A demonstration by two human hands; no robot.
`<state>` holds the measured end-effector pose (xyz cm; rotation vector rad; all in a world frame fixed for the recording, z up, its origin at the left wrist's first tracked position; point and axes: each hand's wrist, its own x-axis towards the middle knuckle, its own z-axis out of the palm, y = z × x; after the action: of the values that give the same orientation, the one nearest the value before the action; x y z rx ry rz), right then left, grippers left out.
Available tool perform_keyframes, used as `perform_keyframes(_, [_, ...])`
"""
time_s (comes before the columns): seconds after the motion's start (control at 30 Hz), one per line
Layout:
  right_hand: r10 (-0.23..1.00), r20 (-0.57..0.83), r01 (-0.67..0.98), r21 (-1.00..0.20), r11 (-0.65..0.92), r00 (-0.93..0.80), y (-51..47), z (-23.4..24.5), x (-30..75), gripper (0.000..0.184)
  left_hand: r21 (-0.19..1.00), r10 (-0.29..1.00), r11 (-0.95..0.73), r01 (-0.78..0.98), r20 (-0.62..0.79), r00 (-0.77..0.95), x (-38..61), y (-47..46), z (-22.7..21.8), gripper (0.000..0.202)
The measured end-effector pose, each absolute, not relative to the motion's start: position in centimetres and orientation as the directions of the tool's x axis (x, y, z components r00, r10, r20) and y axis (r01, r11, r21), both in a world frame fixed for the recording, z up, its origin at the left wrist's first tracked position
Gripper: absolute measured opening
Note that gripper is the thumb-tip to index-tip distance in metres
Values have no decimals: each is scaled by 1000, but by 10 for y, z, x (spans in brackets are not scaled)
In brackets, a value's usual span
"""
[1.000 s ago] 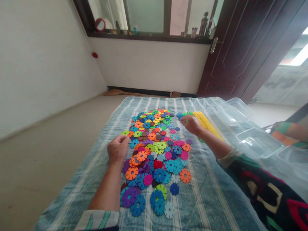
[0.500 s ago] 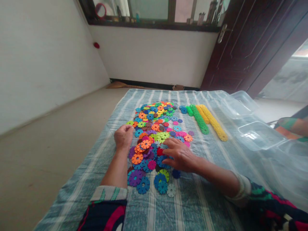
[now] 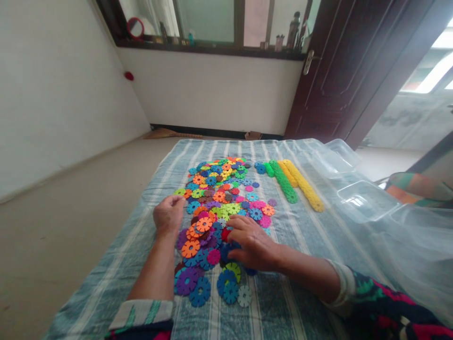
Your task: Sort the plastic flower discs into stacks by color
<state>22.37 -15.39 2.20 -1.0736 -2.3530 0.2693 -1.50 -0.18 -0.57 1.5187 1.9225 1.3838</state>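
Note:
Many snowflake discs (image 3: pixel 204 224), notched plastic rounds in orange, blue, purple, pink, green and yellow, lie in a loose heap on the striped cloth. At the heap's left edge my left hand (image 3: pixel 168 216) is closed, thumb and forefinger pinched together. Whatever it may hold is hidden. Across the heap, my right hand (image 3: pixel 253 243) reaches in low with fingers apart, over blue discs and beside a red disc (image 3: pixel 225 234). Its palm hides some of the discs below. Nearer me lie a purple disc (image 3: pixel 187 281), a blue disc (image 3: pixel 200 292) and a pale grey disc (image 3: pixel 244 296).
Right of the heap lie a green row of stacked discs (image 3: pixel 283 182), a long yellow row (image 3: pixel 303 185) and a short blue stack (image 3: pixel 260 168). Clear plastic boxes (image 3: pixel 368 200) stand along the table's right side. A dark red door (image 3: pixel 336 71) is beyond.
The view has tilted, so everything sits further left and somewhat lower. My left hand stays pinched at the heap's edge; my right hand remains over the discs with only slight movement.

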Motion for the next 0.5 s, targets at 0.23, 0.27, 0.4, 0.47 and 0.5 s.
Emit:
perform_keyframes(0.23, [816, 430, 490, -653, 577, -387, -116, 41, 260, 9, 839, 876, -14, 544, 273, -398, -13, -6, 0, 25])
perform_keyframes(0.27, [836, 442, 518, -657, 548, -324, -101, 44, 274, 8, 839, 875, -9, 543, 270, -402, -13, -6, 1, 25])
perform_keyframes(0.4, [896, 441, 746, -577, 332, -57, -30, 51, 333, 9, 832, 879, -9, 555, 271, -392, -13, -8, 4, 23])
perform_keyframes(0.47, [916, 401, 835, -515, 193, 35, 0, 51, 357, 7, 832, 880, -13, 555, 273, -388, -14, -8, 3, 23])
perform_keyframes(0.5, [920, 386, 863, -483, 148, 59, 12, 51, 366, 7, 832, 880, -15, 554, 274, -388, -15, -8, 3, 23])
